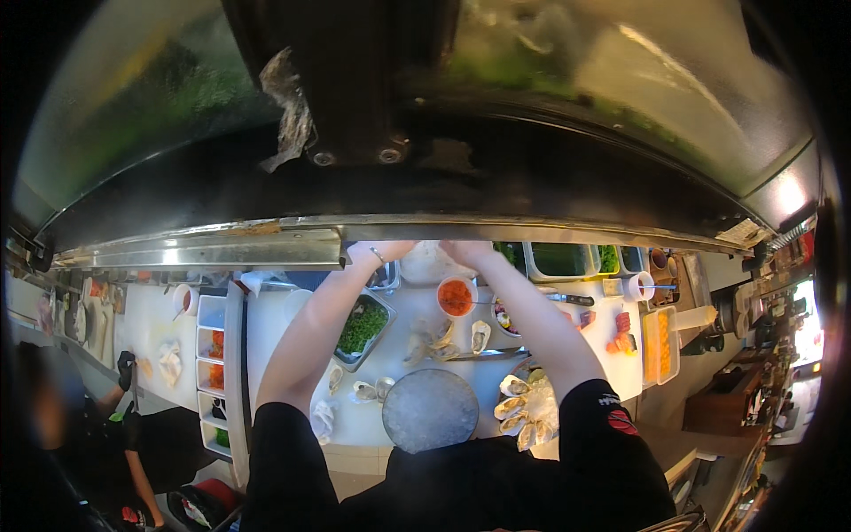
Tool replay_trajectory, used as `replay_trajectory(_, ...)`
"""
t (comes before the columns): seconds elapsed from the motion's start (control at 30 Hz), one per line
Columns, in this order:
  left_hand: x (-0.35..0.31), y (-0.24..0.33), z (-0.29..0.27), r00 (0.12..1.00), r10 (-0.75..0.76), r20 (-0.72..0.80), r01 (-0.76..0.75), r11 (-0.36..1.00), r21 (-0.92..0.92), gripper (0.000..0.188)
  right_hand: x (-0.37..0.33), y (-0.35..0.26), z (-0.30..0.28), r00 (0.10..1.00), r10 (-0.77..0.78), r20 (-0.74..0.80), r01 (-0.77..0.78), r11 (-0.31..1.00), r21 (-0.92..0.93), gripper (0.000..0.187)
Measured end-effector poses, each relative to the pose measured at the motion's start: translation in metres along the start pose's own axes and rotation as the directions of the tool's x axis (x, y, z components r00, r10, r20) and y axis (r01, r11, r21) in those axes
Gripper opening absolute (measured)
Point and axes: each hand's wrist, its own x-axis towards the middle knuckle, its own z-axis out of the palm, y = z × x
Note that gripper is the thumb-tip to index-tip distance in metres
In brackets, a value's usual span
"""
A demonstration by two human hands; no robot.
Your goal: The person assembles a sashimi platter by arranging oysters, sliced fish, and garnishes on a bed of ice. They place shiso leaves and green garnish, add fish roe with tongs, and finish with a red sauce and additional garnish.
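Observation:
Both my arms reach far forward over the white counter. My left hand (395, 249), with a bracelet at the wrist, is at the left side of a whitish, bag-like bundle (429, 264). At its right side is my right hand (464, 252). The metal ledge cuts off both hands, so their fingers do not show clearly. Just nearer than the bundle stands a white tub of orange-red food (456, 297). A metal pan of chopped greens (363, 326) lies beside my left forearm. Between my arms are oyster shells (480, 336) and a round bowl of ice (431, 410).
Oysters (511, 407) ring a plate at my right elbow. A knife (578, 301) lies beyond my right forearm, near cut red fish (622, 321) and an orange-filled container (660, 346). A dark overhead shelf (425, 191) spans the front. A gloved co-worker (75, 408) stands at left.

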Motion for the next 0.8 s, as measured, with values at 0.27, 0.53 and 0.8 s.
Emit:
replay_trajectory(0.27,-0.006,0.034,-0.040,0.994,0.106,-0.023,-0.108,0.991,-0.076,0.059,-0.028,-0.009,-0.120,0.993,-0.092,0.069,0.097,0.992,-0.083,0.062)
replay_trajectory(0.53,-0.001,0.006,-0.028,0.983,0.007,0.181,0.015,0.993,-0.119,0.061,0.004,-0.005,0.015,0.998,0.055,0.041,-0.044,0.971,-0.235,0.054)
replay_trajectory(0.8,-0.007,0.025,-0.039,0.982,0.145,0.118,-0.090,0.921,-0.379,0.047,-0.020,-0.027,-0.087,0.999,-0.007,0.044,-0.002,0.981,0.195,0.044)
